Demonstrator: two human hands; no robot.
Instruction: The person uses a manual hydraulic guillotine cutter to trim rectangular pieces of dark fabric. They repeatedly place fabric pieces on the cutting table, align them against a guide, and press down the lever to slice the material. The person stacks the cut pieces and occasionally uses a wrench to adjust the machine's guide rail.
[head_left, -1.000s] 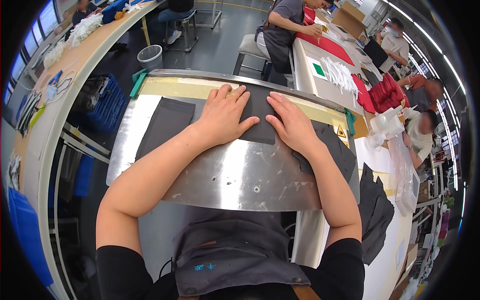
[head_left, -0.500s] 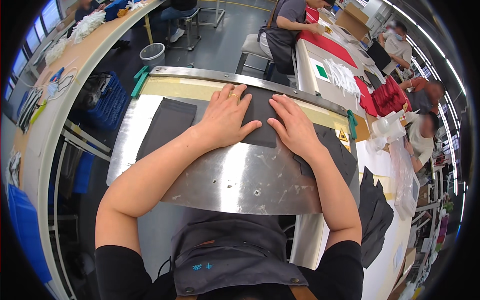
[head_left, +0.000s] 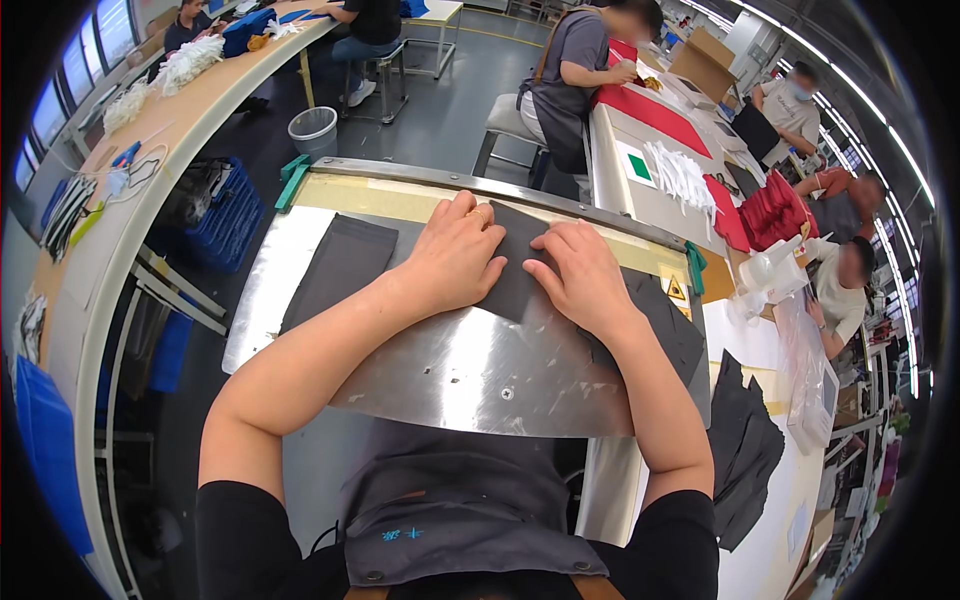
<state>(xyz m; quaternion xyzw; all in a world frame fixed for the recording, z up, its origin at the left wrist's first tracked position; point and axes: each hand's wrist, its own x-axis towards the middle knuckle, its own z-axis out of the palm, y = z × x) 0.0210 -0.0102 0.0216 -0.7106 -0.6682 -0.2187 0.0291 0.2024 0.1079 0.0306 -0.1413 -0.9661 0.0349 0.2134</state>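
Observation:
A dark grey fabric piece (head_left: 513, 278) lies on the shiny metal plate (head_left: 450, 385) in front of me, between my hands. My left hand (head_left: 455, 250) is on its left side, fingers bent and drawn together, a ring on one finger. Gripping its right side is my right hand (head_left: 580, 272), fingers curled and thumb toward the middle. The fingers cover parts of both side edges. To the left rests a flat, dark folded fabric stack (head_left: 342, 268). More dark fabric pieces (head_left: 665, 325) lie partly beneath my right forearm.
A metal bar (head_left: 460, 184) crosses the plate's far side, with a green clamp (head_left: 292, 183) at left and another green clamp (head_left: 695, 266) at right. Loose dark fabric (head_left: 742, 455) lies on the right-hand table. A blue crate (head_left: 220, 225) and a bin (head_left: 314, 132) stand beyond. Co-workers sit farther off.
My fingers have gone from spread flat to curled in on the fabric piece. Its far edge now sits slanted and a little nearer to me, away from the bar. The view has shifted slightly.

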